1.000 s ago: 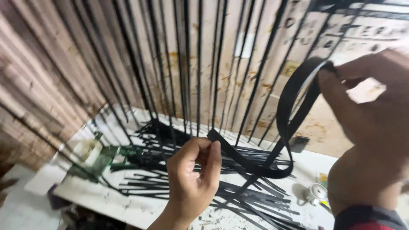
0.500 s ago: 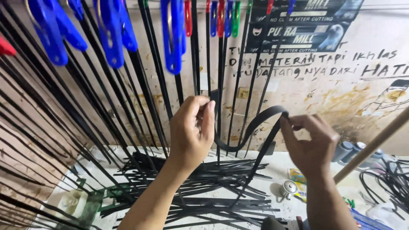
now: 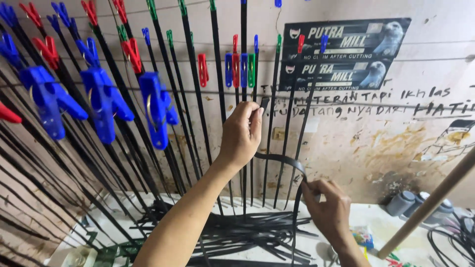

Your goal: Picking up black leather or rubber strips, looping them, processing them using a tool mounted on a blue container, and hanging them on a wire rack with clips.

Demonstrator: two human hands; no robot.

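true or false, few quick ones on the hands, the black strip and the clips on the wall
1. The left hand is raised, pinching the upper end of the black strip. True.
2. The right hand holds a red clip. False: it grips the same black strip lower down.
3. Black strips hang on the wall from coloured clips. True.
4. The big clips nearest the camera are green. False: they are blue.
5. More black strips lie in a pile below the hands. True.
6. The wooden pole is held in the left hand. False: it leans at the right, untouched.
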